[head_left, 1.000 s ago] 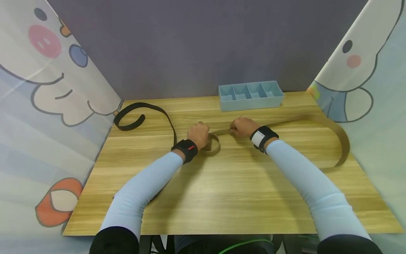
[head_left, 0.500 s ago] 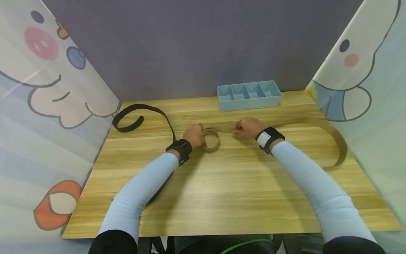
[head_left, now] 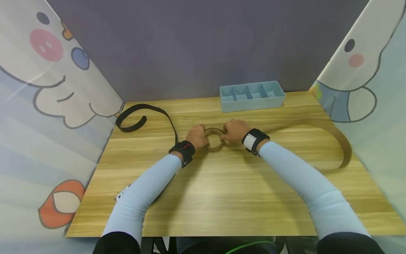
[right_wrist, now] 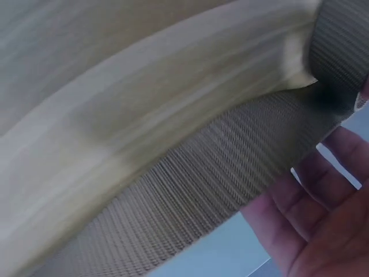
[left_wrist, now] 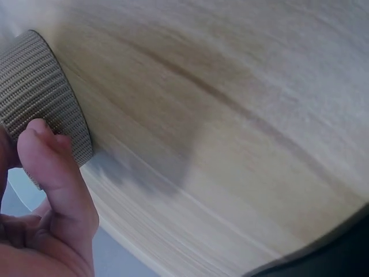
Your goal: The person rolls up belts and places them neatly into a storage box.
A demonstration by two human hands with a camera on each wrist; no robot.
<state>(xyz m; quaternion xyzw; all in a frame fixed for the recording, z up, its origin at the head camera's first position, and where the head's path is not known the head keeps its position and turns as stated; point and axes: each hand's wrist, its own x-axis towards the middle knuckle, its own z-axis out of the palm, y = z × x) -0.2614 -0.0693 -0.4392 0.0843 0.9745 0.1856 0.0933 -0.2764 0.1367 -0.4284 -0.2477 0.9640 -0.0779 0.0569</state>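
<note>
A khaki webbing belt [head_left: 344, 144] stands on edge, curving across the right half of the table to a round coil [head_left: 215, 148] between the hands. My left hand [head_left: 197, 137] grips the coil's left side; the left wrist view shows the thumb [left_wrist: 49, 161] against the ribbed webbing. At the coil's upper right, my right hand [head_left: 236, 130] pinches the belt where it meets the roll. In the right wrist view, its fingers [right_wrist: 328, 179] lie behind the band and the thumb is mostly out of frame. The belt's inner end cannot be made out.
A black belt [head_left: 149, 106] curls on the left, passing under the left arm. Its metal buckle [head_left: 122, 192] shows partly beside the left sleeve. At the back stands a pale blue divided box [head_left: 252, 102]. Printed cloth panels flank the wooden table [head_left: 238, 204].
My right hand first slid right along the belt, then came back left to the coil. My left hand stays at the coil, which has shifted slightly. More of the black belt's buckle shows.
</note>
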